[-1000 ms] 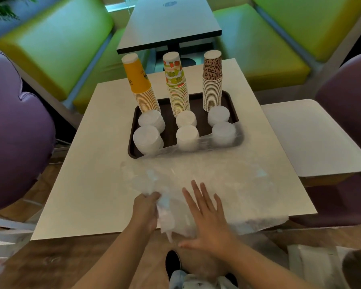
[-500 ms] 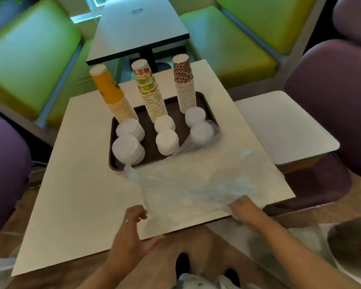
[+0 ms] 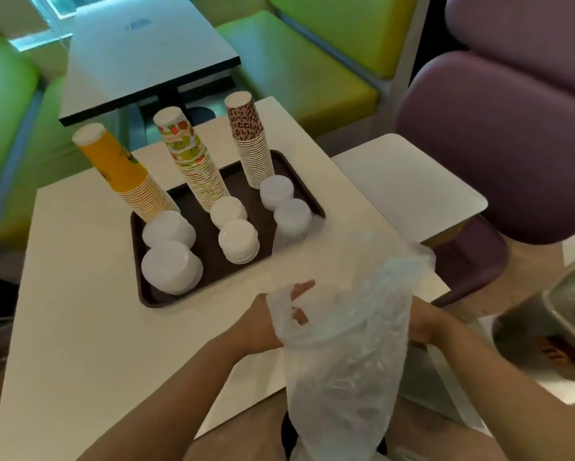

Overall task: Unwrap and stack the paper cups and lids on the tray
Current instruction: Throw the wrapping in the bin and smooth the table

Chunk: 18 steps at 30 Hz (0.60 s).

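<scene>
A dark brown tray [image 3: 209, 271] sits on the white table [image 3: 80, 327]. On its far side stand three upside-down cup stacks: yellow [image 3: 123, 171], fruit-patterned [image 3: 193, 161] and leopard-patterned [image 3: 249, 141]. Several stacks of white lids [image 3: 171, 267] fill the tray's near side. A clear plastic wrapper [image 3: 346, 337] is lifted off the table in front of me. My left hand [image 3: 266, 317] holds its left side, fingers showing through the film. My right hand [image 3: 419, 321] grips its right side, mostly hidden behind the plastic.
A small white side table [image 3: 409, 184] stands to the right, with a purple chair [image 3: 498, 128] behind it. A dark table [image 3: 146, 51] and green benches [image 3: 296, 68] lie beyond. A metal bin [image 3: 555, 324] is at the right edge.
The wrapper came off the table and the tray's edge and now hangs bunched between both hands. My left hand moved right and took hold of it.
</scene>
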Each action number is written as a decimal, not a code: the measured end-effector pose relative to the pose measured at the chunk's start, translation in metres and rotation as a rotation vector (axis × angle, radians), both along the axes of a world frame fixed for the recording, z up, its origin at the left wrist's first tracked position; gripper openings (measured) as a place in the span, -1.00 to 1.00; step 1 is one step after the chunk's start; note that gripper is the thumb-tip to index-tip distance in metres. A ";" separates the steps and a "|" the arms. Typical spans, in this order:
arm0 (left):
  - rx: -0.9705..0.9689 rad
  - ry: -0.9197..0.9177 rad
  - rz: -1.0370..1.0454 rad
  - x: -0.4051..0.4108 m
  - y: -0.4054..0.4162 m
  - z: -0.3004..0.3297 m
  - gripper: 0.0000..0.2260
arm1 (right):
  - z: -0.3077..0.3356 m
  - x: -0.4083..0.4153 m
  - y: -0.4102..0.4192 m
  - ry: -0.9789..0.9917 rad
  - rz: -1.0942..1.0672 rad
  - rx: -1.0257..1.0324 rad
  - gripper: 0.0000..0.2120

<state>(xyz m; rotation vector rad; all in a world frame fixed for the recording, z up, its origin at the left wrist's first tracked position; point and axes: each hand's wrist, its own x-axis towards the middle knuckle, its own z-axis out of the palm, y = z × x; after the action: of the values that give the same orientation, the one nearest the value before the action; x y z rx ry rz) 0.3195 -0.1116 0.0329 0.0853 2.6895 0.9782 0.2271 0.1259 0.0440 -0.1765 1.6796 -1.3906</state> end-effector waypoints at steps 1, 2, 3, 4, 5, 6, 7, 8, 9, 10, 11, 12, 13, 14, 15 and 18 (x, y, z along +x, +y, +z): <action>0.146 -0.123 0.100 -0.003 0.002 -0.004 -0.59 | -0.005 -0.002 0.001 -0.003 -0.057 0.002 -0.79; 0.274 -0.209 0.204 -0.007 0.003 -0.013 -0.58 | -0.009 -0.004 0.000 0.005 -0.129 -0.016 -0.80; 0.366 -0.267 0.297 -0.011 0.003 -0.021 -0.67 | -0.015 -0.005 0.000 -0.002 -0.240 -0.035 -0.84; 0.439 -0.293 0.415 -0.014 0.003 -0.026 -0.77 | -0.017 -0.006 -0.001 -0.008 -0.351 -0.051 -0.87; 0.457 -0.306 0.517 -0.018 0.004 -0.029 -0.80 | -0.026 -0.008 -0.001 0.009 -0.466 -0.037 -0.90; 0.457 -0.329 0.592 -0.021 0.004 -0.034 -0.82 | -0.033 -0.010 0.001 0.065 -0.543 0.019 -0.91; 0.442 -0.364 0.647 -0.024 0.005 -0.036 -0.83 | -0.040 -0.011 0.002 0.149 -0.587 0.104 -0.92; 0.431 -0.402 0.679 -0.027 0.005 -0.040 -0.83 | -0.047 -0.012 0.003 0.221 -0.621 0.174 -0.91; 0.405 -0.432 0.687 -0.029 0.004 -0.045 -0.79 | -0.054 -0.014 0.004 0.263 -0.647 0.224 -0.86; 0.380 -0.452 0.692 -0.031 0.003 -0.050 -0.72 | -0.060 -0.015 0.005 0.280 -0.661 0.253 -0.79; 0.353 -0.454 0.701 -0.031 0.003 -0.053 -0.66 | -0.064 -0.016 0.005 0.312 -0.647 0.304 -0.70; 0.326 -0.442 0.710 -0.032 0.002 -0.056 -0.62 | -0.067 -0.015 0.003 0.374 -0.621 0.359 -0.61; 0.287 -0.423 0.712 -0.033 0.002 -0.057 -0.63 | -0.067 -0.014 0.002 0.472 -0.592 0.436 -0.52; 0.241 -0.399 0.706 -0.033 0.004 -0.058 -0.69 | -0.069 -0.013 0.000 0.623 -0.584 0.497 -0.43; 0.198 -0.374 0.696 -0.033 0.006 -0.057 -0.74 | -0.067 -0.009 -0.002 0.807 -0.570 0.545 -0.37; 0.171 -0.336 0.693 -0.032 0.011 -0.054 -0.75 | -0.062 0.012 -0.017 1.279 -0.277 0.580 -0.26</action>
<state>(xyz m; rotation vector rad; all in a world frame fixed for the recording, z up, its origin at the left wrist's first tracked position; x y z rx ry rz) 0.2875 -0.1010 -0.0208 -0.9427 2.3321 1.2596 0.2395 0.1091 -0.0176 -0.5956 3.1814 -0.8799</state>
